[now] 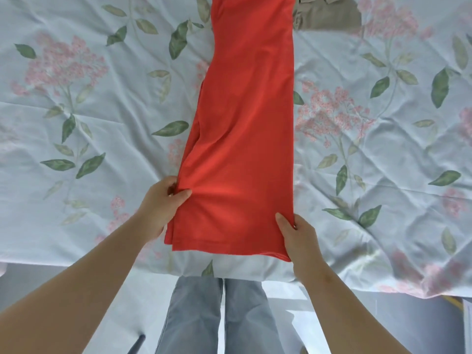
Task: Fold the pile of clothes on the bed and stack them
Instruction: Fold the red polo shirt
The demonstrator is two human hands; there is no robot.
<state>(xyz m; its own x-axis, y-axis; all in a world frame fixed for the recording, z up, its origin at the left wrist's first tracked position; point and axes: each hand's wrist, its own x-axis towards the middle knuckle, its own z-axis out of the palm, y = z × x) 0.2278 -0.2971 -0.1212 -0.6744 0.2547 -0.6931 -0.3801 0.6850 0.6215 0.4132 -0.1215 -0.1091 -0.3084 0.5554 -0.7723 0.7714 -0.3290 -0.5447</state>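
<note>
A red garment lies on the bed as a long narrow strip, folded lengthwise, running from the near edge to the top of the view. My left hand pinches its left edge near the hem, thumb on top of the cloth. My right hand grips the right edge near the lower right corner, thumb on top and fingers under the cloth. The hem lies close to the bed's near edge.
The bed is covered by a pale blue sheet printed with pink flowers and green leaves. A beige garment lies at the top, right of the red strip. My legs in blue jeans stand against the bed's near edge.
</note>
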